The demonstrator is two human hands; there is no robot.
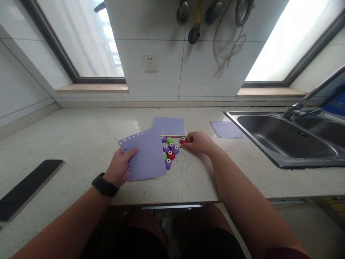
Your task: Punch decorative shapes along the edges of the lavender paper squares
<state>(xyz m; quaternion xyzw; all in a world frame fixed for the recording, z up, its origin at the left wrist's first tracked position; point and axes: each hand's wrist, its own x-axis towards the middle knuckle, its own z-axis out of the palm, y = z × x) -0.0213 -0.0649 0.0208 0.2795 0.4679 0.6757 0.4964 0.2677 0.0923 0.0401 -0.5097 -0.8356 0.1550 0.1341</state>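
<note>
My left hand (122, 163) grips a purple sheet of paper (147, 155) by its left side, thumb on top. Small punched holes run along the sheet's top and left edges. To its right sits a cluster of small craft punches in purple (176, 150), red (170, 155) and green (169, 140), partly covered by the sheet. My right hand (198, 142) has thumb and fingers closed at a red craft punch (183, 140) at the cluster's right end. A bit of green shows beside it at the fingertips, which partly hide what they hold.
A stack of paper with a purple top sheet (169, 126) lies behind the punches. Another purple sheet with punched edges (226, 129) lies beside the steel sink (280, 163) at right. A dark flat slab (29, 187) rests at left. The counter's front edge (185, 202) is close to my legs.
</note>
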